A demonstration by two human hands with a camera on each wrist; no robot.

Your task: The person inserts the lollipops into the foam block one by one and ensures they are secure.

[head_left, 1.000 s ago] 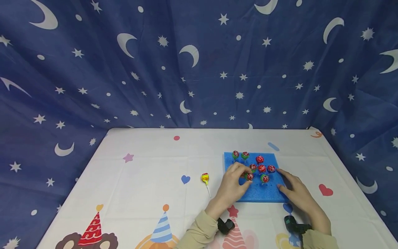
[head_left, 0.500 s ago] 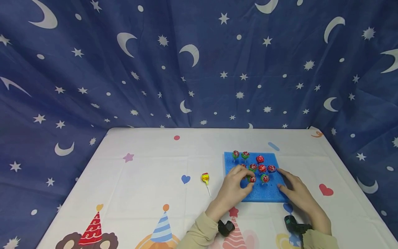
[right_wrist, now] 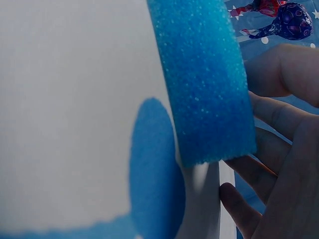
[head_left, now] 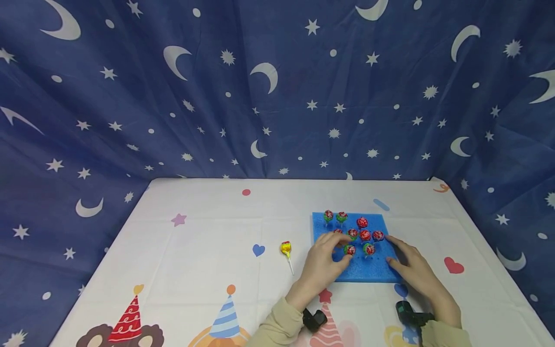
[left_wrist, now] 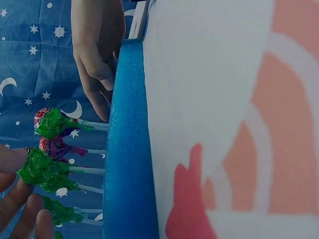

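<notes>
Several wrapped lollipops stand upright in a blue foam block (head_left: 368,272). My left hand (head_left: 322,258) is over the block's near left part, thumb and index finger spread either side of a red-and-green lollipop (head_left: 349,250). In the left wrist view the thumb tip overlaps the edge of that lollipop's green wrapper (left_wrist: 37,167), and its stick reaches the foam. My right hand (head_left: 414,267) rests its fingertips against the block's right side. In the right wrist view, the right hand's fingers (right_wrist: 281,114) lie along the foam's edge and hold nothing. A lollipop behind the left fingers is partly hidden.
A yellow lollipop (head_left: 286,248) lies on the white printed tablecloth (head_left: 208,241), left of the left hand. Behind the table hangs a dark blue curtain (head_left: 277,120) with moons and stars. Both wrists wear small dark cameras.
The left hand moved slightly toward me and right with the lollipop, which now stands nearer the front. Its index finger has since lifted away from it. The right hand stayed put.
</notes>
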